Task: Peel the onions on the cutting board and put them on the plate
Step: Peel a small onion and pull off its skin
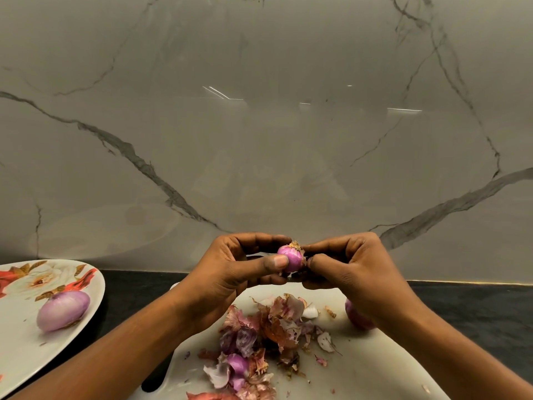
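Backsplash: grey marble wall (259, 125) with dark veins fills most of the view.
Counter: dark worktop (476, 307) runs along the foot of the wall.
Cutting board: white board (375, 370) lies on the worktop, below both hands.
Plate: flowered plate (17, 356) sits at the left, apart from the board.
Left hand: left hand (227, 272) grips the small onion (290, 256), thumb pressed on its near face, fingers curled behind it.
Right hand: right hand (352, 269) pinches the same onion's right side between thumb and forefinger, at the papery skin.
Small onion: held between the two hands, raised above the board's far edge, root end up.
Peeled onion: peeled onion (63, 310) lies on the plate.
Third onion: another onion (356, 316) rests on the board, half hidden behind the right wrist.
Peels: loose skins (259, 336) are heaped mid-board.
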